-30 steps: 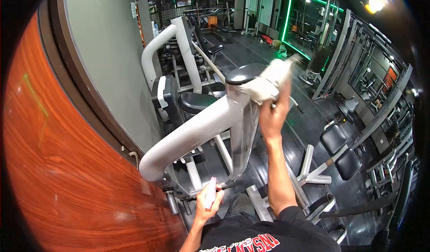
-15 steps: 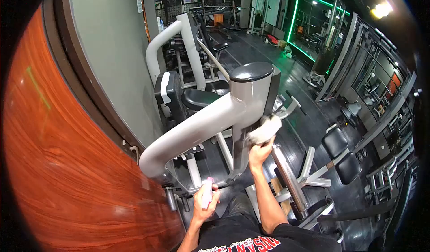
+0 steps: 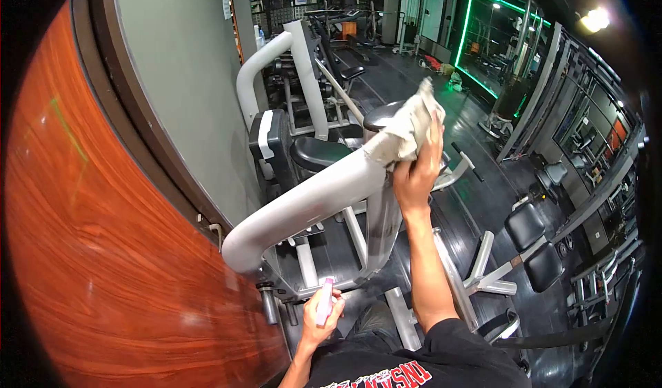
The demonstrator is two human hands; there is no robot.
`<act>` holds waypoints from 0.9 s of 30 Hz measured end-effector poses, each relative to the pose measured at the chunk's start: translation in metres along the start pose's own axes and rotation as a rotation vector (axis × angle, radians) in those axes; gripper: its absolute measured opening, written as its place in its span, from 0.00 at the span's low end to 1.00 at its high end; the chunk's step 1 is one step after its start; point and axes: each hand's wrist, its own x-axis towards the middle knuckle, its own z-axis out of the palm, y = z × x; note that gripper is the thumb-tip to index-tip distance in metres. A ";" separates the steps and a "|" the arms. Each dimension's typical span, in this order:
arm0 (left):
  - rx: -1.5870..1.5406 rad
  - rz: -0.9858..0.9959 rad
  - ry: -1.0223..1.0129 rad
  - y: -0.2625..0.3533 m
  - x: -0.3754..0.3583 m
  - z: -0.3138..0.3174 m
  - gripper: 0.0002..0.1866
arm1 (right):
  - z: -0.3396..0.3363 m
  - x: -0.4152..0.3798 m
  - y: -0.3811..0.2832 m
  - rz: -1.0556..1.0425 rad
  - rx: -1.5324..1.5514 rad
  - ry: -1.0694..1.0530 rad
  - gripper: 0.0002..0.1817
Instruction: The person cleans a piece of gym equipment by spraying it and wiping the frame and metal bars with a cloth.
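The right grip (image 3: pixel 418 181) holds a pale cloth (image 3: pixel 412 127) against the upper end of the gray exercise-machine frame (image 3: pixel 310 198); an even, flat-fingered press should follow the curve best. The left grip (image 3: pixel 317 327) grasps a small pink-topped container (image 3: pixel 324 305), best kept clear of the frame.

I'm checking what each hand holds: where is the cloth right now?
In the head view, the cloth is above and right of centre, in the right hand, at the top of the grey machine frame.
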 end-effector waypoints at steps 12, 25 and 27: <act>-0.044 -0.036 -0.092 -0.005 -0.007 0.004 0.09 | -0.041 -0.148 0.004 0.777 0.180 0.063 0.24; 0.002 0.011 -0.146 0.003 -0.015 0.013 0.10 | -0.001 -0.067 -0.045 -0.091 -0.058 -0.381 0.25; -0.056 -0.040 -0.162 0.001 -0.017 0.013 0.09 | -0.011 -0.096 -0.035 -0.057 -0.007 -0.376 0.24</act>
